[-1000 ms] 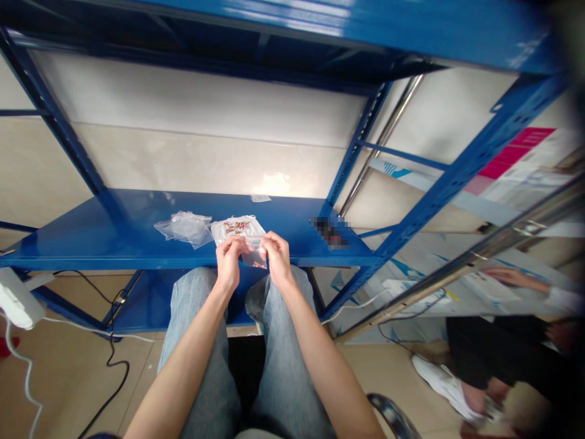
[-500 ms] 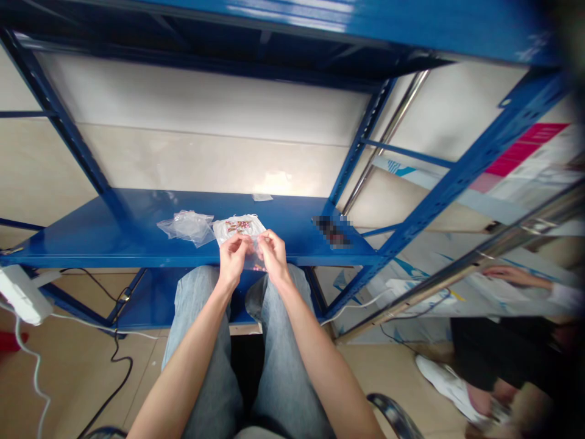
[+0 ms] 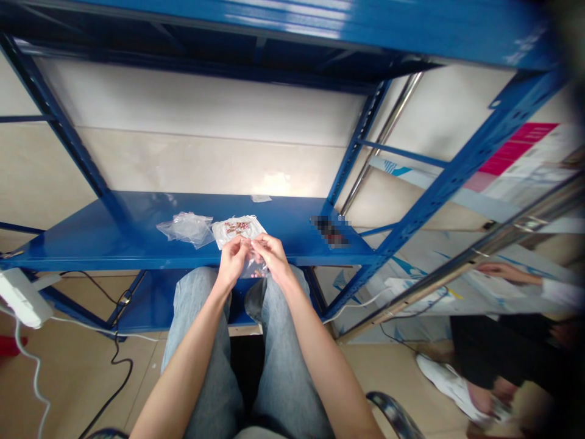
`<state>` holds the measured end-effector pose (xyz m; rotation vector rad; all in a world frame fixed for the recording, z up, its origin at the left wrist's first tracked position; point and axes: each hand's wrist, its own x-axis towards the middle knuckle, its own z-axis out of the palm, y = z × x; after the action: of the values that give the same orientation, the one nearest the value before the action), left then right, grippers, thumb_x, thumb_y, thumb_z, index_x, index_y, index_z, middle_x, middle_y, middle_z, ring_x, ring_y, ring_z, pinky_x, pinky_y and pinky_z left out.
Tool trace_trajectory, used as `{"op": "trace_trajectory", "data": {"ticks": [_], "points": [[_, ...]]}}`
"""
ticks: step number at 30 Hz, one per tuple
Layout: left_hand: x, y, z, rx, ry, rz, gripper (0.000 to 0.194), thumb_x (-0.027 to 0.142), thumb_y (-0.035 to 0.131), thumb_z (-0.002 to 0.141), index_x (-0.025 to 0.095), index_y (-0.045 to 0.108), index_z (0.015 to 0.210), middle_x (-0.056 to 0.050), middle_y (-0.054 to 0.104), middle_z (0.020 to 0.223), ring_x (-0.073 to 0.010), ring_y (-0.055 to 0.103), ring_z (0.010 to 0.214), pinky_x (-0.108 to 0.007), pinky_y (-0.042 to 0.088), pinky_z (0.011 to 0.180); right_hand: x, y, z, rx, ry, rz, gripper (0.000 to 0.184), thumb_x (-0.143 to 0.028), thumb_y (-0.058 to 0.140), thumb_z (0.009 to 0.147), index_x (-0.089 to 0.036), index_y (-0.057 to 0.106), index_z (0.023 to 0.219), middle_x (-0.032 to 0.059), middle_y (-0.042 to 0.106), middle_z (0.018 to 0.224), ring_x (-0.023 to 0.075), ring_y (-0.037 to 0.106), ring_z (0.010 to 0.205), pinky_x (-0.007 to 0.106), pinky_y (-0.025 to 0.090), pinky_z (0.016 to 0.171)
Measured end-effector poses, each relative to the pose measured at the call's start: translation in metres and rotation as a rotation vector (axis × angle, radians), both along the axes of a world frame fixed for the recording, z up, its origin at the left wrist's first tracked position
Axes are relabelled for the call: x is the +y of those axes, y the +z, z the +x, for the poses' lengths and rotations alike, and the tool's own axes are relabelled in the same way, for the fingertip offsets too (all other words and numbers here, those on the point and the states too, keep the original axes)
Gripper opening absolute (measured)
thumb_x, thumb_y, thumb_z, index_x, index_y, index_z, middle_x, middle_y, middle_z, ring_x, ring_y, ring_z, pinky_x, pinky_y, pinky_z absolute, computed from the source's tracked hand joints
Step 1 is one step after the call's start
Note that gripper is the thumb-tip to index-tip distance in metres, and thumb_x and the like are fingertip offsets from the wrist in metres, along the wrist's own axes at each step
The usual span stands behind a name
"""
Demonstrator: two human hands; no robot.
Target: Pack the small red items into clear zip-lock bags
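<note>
My left hand (image 3: 234, 259) and my right hand (image 3: 273, 256) meet at the front edge of the blue shelf, fingers pinched together on the top of a small clear plastic bag (image 3: 254, 268). Some small pinkish-red pieces lie low in that bag, which hangs below my fingers. Just beyond the hands rests a white bag (image 3: 222, 230) with several small red and brown bead-like pieces (image 3: 238, 227) on it. To its left lies a loose pile of clear plastic bags (image 3: 186, 228).
The blue shelf (image 3: 137, 225) spans the front, with an upper shelf (image 3: 292, 36) overhead. A blurred-out dark object (image 3: 331, 231) lies at its right end, and a small white packet (image 3: 261, 199) at the back. Beyond the right post, another person's hand (image 3: 507, 272) rests on a surface.
My hands have come closer together, the right one moving left until the fingertips meet at the bag's top. The bag's lower part now shows more clearly beneath them.
</note>
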<state>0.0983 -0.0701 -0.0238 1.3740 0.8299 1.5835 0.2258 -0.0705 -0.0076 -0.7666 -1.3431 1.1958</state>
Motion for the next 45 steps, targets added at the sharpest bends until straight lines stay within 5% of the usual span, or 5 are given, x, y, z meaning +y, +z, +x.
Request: {"op": "trace_trajectory", "data": {"ticks": [9,20,33,39,45], "points": [[0.0033,-0.0008,0.0001,-0.101,0.068,0.004,0.033,0.047,0.075,0.081,0.016,0.071,0.071,-0.001,0.066,0.067,-0.0135,0.055,0.061,-0.025,0.044,0.061,-0.0004,-0.0024,-0.0038,0.145,-0.104,-0.165,0.049,-0.055,0.081,0.070,-0.022,0.046,0.063,-0.0066,0.047,0.049,0.0085,0.037,0.039,0.022,0.033,0.036],[0.0010,0.0023,-0.0055,-0.123,0.028,-0.013,0.022,0.037,0.078,0.078,0.016,0.076,0.075,-0.001,0.066,0.063,-0.0125,0.053,0.057,-0.025,0.042,0.060,0.0028,-0.0055,0.0007,0.077,-0.094,0.000,0.037,-0.054,0.072,0.082,-0.019,0.062,0.077,-0.0048,0.052,0.055,0.0088,0.041,0.046,0.022,0.032,0.046],[-0.0009,0.0022,-0.0041,-0.046,0.071,0.045,0.036,0.044,0.066,0.089,0.017,0.068,0.064,-0.001,0.062,0.059,-0.0134,0.052,0.055,-0.026,0.042,0.060,0.0056,-0.0057,-0.0009,0.162,-0.181,-0.099,0.042,-0.050,0.081,0.071,-0.021,0.051,0.067,-0.0077,0.046,0.050,0.0081,0.037,0.044,0.022,0.030,0.045],[0.0014,0.0020,-0.0033,-0.021,-0.027,0.017,0.029,0.045,0.075,0.082,0.016,0.074,0.086,-0.001,0.065,0.064,-0.0134,0.055,0.057,-0.024,0.044,0.057,0.0007,-0.0037,0.0012,0.093,-0.117,-0.052,0.042,-0.051,0.078,0.074,-0.021,0.050,0.068,-0.0071,0.048,0.051,0.0084,0.038,0.045,0.022,0.028,0.045],[0.0041,-0.0021,-0.0057,-0.044,0.044,-0.011,0.032,0.043,0.081,0.075,0.015,0.068,0.068,-0.001,0.063,0.060,-0.0129,0.055,0.055,-0.024,0.044,0.057,0.0019,-0.0075,-0.0032,0.040,-0.161,-0.009,0.042,-0.047,0.079,0.072,-0.020,0.049,0.061,-0.0059,0.047,0.053,0.0095,0.040,0.049,0.023,0.030,0.049]]}}
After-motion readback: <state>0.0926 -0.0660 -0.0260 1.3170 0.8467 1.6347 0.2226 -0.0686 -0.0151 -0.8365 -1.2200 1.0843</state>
